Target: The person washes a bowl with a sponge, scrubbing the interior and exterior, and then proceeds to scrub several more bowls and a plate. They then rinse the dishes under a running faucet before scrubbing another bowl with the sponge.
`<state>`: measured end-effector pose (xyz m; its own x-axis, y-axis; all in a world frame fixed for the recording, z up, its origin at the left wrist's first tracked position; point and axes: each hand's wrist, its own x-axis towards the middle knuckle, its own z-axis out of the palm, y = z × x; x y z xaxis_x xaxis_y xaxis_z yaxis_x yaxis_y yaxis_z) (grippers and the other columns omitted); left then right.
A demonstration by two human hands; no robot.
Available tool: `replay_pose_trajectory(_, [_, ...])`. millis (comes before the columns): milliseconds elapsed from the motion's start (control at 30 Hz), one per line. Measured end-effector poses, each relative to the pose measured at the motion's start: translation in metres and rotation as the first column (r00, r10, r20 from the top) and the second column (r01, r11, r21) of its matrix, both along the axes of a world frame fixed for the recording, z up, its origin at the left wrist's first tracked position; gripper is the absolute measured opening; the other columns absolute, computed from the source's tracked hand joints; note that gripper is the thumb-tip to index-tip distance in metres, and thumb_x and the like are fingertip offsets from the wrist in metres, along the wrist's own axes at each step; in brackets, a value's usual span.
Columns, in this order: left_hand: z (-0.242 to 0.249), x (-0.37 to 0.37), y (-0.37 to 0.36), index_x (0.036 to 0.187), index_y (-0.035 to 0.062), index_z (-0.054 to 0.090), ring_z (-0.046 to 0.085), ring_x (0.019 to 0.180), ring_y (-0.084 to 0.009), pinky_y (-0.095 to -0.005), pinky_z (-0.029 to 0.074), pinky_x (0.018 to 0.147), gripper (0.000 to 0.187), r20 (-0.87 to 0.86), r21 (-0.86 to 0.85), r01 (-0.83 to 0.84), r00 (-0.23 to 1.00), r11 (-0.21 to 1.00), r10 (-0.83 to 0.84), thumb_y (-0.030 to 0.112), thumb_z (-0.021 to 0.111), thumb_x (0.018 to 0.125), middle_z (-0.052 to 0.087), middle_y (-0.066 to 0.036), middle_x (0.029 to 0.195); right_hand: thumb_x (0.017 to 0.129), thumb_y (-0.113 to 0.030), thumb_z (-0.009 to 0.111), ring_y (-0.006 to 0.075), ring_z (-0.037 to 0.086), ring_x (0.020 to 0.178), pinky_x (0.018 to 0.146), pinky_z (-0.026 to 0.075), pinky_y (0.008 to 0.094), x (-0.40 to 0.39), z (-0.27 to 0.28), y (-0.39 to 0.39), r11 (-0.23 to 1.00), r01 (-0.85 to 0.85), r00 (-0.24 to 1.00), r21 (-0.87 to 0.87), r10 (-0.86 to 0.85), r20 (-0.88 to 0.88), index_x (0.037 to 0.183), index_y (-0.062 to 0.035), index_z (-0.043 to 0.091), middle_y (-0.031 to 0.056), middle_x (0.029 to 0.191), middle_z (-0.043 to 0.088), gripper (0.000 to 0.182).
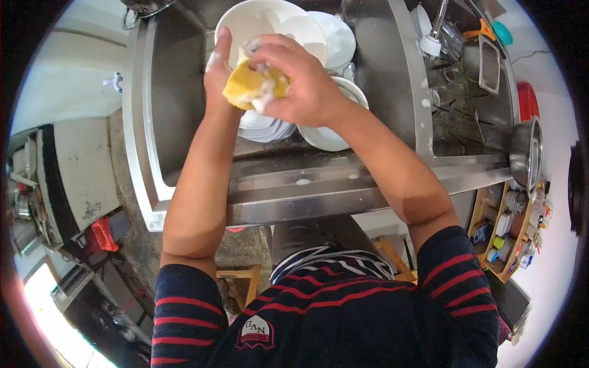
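Over the sink, my left hand [217,76] holds a large white bowl [276,17] by its near left rim, thumb up along the edge; its other fingers are hidden. My right hand [304,76] is closed round a yellow sponge [248,84] covered in white foam, close to the bowl and to my left hand. Behind the bowl, white plates [337,40] are stacked in the sink. Below my hands lie more stacked white dishes [270,130] and a round white bowl [328,140], partly covered by my right wrist.
The steel sink [178,122] has a raised front edge before my body. A faucet [431,44] hangs at the upper right, above a second basin with utensils. A metal bowl [523,156] stands at the right edge, above a wooden shelf [500,236] of containers.
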<state>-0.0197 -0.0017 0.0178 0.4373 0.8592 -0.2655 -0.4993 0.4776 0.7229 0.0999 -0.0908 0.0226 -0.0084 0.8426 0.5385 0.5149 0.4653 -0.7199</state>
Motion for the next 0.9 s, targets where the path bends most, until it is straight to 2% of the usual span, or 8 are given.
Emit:
replay_pose_trajectory(33, [0.001,-0.001,-0.001,0.12,-0.0023,0.052,0.061,0.097,-0.0258,-0.038,0.05,0.085,0.049,0.039,-0.087,0.022,0.999,0.996,-0.018,0.039,0.054,0.094,0.062,-0.014,0.109,0.061,-0.018,0.072,0.0348,0.054,0.101,0.089,0.045,0.0413,-0.004,0.005,-0.001,0.996,-0.002,1.0,0.088,0.0,0.023,0.099,-0.0066,0.061,0.015,0.106,0.056,0.042])
replay_pose_trajectory(100, [0.002,-0.002,0.001,0.121,-0.0015,0.052,0.061,0.1,-0.026,-0.0379,0.049,0.085,0.049,0.055,-0.115,0.053,0.997,0.992,-0.047,0.04,0.051,0.094,0.061,-0.014,0.111,0.059,-0.014,0.071,0.0338,0.055,0.1,0.088,0.045,0.0405,0.009,0.012,-0.003,0.998,-0.041,0.996,0.044,0.037,0.082,0.098,-0.0068,0.06,0.0125,0.101,0.057,0.041])
replay_pose_trajectory(167, [0.008,-0.002,0.002,0.121,-0.002,0.053,0.062,0.1,-0.0262,-0.0398,0.049,0.087,0.053,-0.185,0.084,0.013,0.983,0.996,0.002,0.043,0.051,0.093,0.062,-0.015,0.111,0.058,-0.011,0.071,0.0323,0.056,0.099,0.086,0.046,0.0398,0.031,0.016,-0.006,0.974,-0.149,0.966,-0.171,0.181,0.186,0.096,-0.0063,0.059,0.0103,0.098,0.059,0.039])
replay_pose_trajectory(300, [0.009,-0.014,0.015,0.123,-0.0027,0.052,0.061,0.103,-0.0277,-0.039,0.048,0.089,0.055,-0.273,0.039,0.04,0.962,0.998,-0.028,0.043,0.051,0.093,0.061,-0.016,0.114,0.059,-0.01,0.072,0.0323,0.058,0.097,0.082,0.047,0.0418,0.049,0.018,-0.006,0.969,-0.042,0.927,-0.242,0.128,0.353,0.097,-0.0063,0.056,0.0103,0.097,0.06,0.042])
replay_pose_trajectory(567, [0.007,-0.02,0.021,0.119,-0.0047,0.052,0.061,0.1,-0.0295,-0.0408,0.05,0.086,0.046,-0.308,-0.045,0.06,0.949,0.997,-0.071,0.029,0.056,0.088,0.061,-0.017,0.11,0.064,-0.008,0.07,0.0343,0.061,0.088,0.074,0.049,0.0413,0.01,0.013,-0.011,0.958,0.016,0.919,-0.286,0.099,0.383,0.099,-0.0074,0.053,0.0106,0.092,0.063,0.04])
replay_pose_trajectory(667, [-0.012,-0.013,0.008,0.11,-0.0044,0.057,0.062,0.091,-0.0277,-0.0387,0.051,0.082,0.036,-0.289,0.044,0.135,0.95,0.99,-0.117,0.022,0.057,0.085,0.062,-0.016,0.101,0.064,-0.008,0.07,0.0352,0.061,0.086,0.072,0.049,0.0414,0.008,0.011,-0.008,0.981,0.058,0.947,-0.186,0.005,0.321,0.098,-0.0069,0.054,0.0113,0.091,0.064,0.038])
replay_pose_trajectory(733, [-0.012,-0.001,-0.009,0.103,-0.0046,0.058,0.062,0.086,-0.0265,-0.0371,0.051,0.078,0.03,-0.274,0.146,0.11,0.959,0.983,-0.067,0.019,0.055,0.084,0.061,-0.015,0.095,0.07,-0.011,0.067,0.0342,0.063,0.084,0.071,0.049,0.0454,0.005,0.017,-0.009,0.978,0.155,0.982,-0.141,-0.137,0.13,0.1,-0.0101,0.056,0.0121,0.09,0.064,0.032])
replay_pose_trajectory(900, [0.001,-0.011,0.008,0.111,-0.0049,0.05,0.063,0.089,-0.0279,-0.0383,0.051,0.08,0.04,-0.273,0.022,0.047,0.961,0.999,-0.039,0.022,0.049,0.081,0.06,-0.017,0.102,0.07,-0.014,0.069,0.0342,0.063,0.085,0.073,0.049,0.0448,0.021,0.014,-0.008,0.989,0.032,0.959,-0.142,0.01,0.282,0.101,-0.0104,0.058,0.0106,0.089,0.066,0.034])
